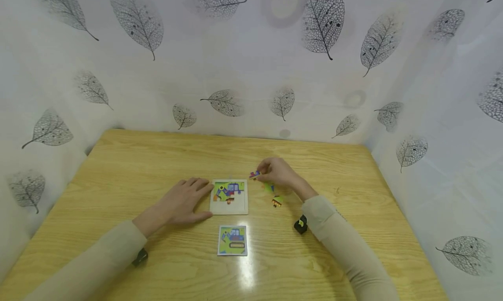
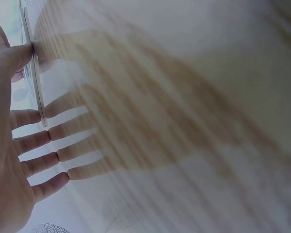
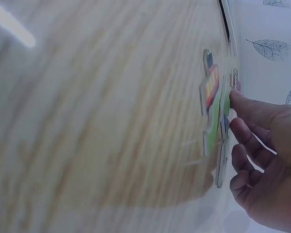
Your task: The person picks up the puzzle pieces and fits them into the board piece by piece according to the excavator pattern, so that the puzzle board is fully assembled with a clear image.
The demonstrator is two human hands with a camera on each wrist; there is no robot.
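A square jigsaw tray (image 1: pixel 239 208) lies on the table, partly filled with colourful pieces along its upper part. My left hand (image 1: pixel 184 202) touches the tray's left edge with thumb and fingers extended; in the left wrist view, the left hand (image 2: pixel 26 141) has its fingertips on the tabletop. Just right of the tray, my right hand (image 1: pixel 279 173) pinches a purple and red jigsaw piece (image 1: pixel 253 175) between thumb and finger. Below it lie a green and blue piece (image 1: pixel 269 187) and a green piece with an orange pattern (image 1: pixel 277 201), also visible in the right wrist view.
Nearer than the tray is a square picture card (image 1: pixel 232 252) showing a digger. Small black devices (image 1: pixel 301 225) sit by both wrists. The wooden table (image 1: pixel 165 157) meets a white leaf-printed curtain (image 1: pixel 243 69) at its back and sides.
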